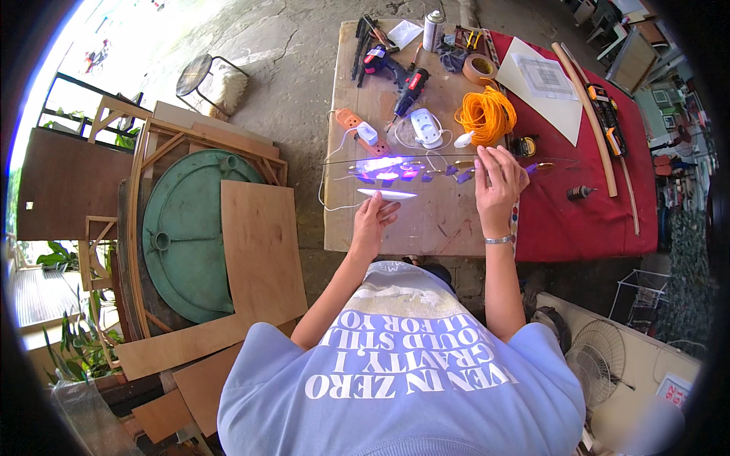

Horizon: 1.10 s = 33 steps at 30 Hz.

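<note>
My left hand [371, 219] holds a slim white lamp [389, 195] with a white cord, its face turned away from me. Bright violet light falls on small pieces [384, 166] just beyond it; glare hides their detail. These pieces, some with yellowish tips, sit in a row along a thin dark rod or wire [342, 162] running crosswise above the table. Near the row's right part, my right hand [498, 182] has its fingers drawn together at the thin rod, seemingly pinching it. The exact contact is too small to make out.
Beyond the lamp lie an orange power strip [362, 132], a white socket block [426, 128], an orange cord coil [487, 116], a heat gun [384, 64], a cordless screwdriver [411, 91], a tape roll [479, 69] and a spray can [433, 31]. Red cloth [585, 220] covers the right side.
</note>
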{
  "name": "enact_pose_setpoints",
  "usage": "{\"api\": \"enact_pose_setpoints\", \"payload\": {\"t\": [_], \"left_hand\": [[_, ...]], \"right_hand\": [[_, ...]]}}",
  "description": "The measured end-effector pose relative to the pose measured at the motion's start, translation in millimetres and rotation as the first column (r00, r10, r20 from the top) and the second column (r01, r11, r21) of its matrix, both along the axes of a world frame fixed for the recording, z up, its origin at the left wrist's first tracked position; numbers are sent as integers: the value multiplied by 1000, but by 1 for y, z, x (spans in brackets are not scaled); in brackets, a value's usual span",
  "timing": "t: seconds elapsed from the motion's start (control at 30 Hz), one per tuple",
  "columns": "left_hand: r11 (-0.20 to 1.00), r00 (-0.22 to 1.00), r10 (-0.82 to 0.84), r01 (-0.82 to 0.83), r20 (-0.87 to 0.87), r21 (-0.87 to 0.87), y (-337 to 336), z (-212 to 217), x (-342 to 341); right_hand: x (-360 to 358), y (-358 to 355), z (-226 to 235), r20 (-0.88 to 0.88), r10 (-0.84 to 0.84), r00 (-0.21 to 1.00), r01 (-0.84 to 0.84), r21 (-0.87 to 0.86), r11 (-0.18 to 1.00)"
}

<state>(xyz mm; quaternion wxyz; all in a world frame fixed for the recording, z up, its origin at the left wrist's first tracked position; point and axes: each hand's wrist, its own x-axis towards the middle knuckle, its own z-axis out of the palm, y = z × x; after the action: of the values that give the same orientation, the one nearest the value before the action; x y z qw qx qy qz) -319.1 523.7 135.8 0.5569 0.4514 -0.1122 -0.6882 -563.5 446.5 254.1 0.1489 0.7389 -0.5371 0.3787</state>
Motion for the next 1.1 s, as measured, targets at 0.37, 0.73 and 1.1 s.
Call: {"api": "enact_pose_setpoints", "payload": {"t": [0.37,0.73,1.1], "left_hand": [[1000,1000,11,-11,-27,3,0,-1,-7],[986,995,94,-95,-9,-137,-14,49,-55],[974,985,173,-167,25,-156,-11,49,-71]], "right_hand": [[-4,-5,-4,13,23,1000,-23,-14,1000],[-10,-5,0,15,73,997,-73,27,997],[-17,-6,2,16,102,995,-103,73,992]]}}
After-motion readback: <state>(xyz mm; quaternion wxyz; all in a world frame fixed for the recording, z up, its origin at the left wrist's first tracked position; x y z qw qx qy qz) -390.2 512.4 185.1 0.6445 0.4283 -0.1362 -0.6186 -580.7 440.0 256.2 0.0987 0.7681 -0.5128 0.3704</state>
